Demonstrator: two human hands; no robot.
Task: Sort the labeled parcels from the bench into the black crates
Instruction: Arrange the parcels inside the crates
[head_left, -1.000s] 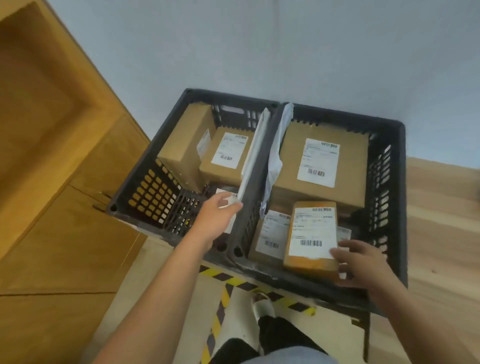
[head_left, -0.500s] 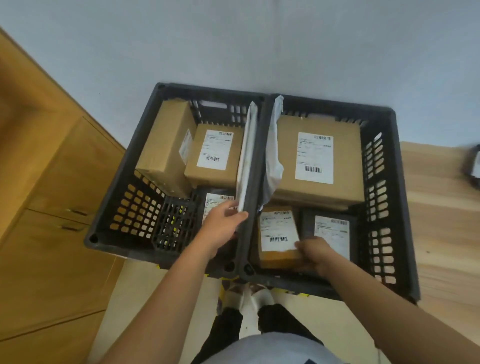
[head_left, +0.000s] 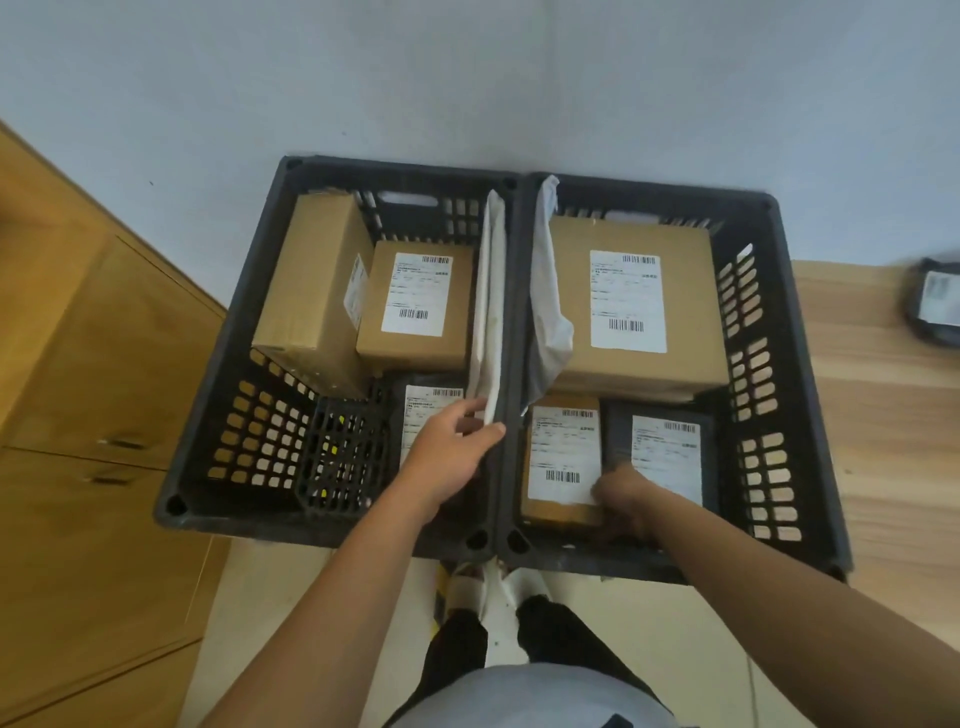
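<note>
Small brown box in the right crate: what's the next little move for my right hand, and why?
Probably let go and lift the right hand out. The small brown box already lies flat in the right crate beside the black parcel, label up, so it looks placed. The left hand grips the white mailer.

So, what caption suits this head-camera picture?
Right hand grips a small box in the right crate; left hand holds a white mailer.

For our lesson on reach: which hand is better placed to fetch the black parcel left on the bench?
Probably right. The right hand grips the small brown box in the right crate, nearer the black parcel; the left hand pinches a white mailer.
</note>
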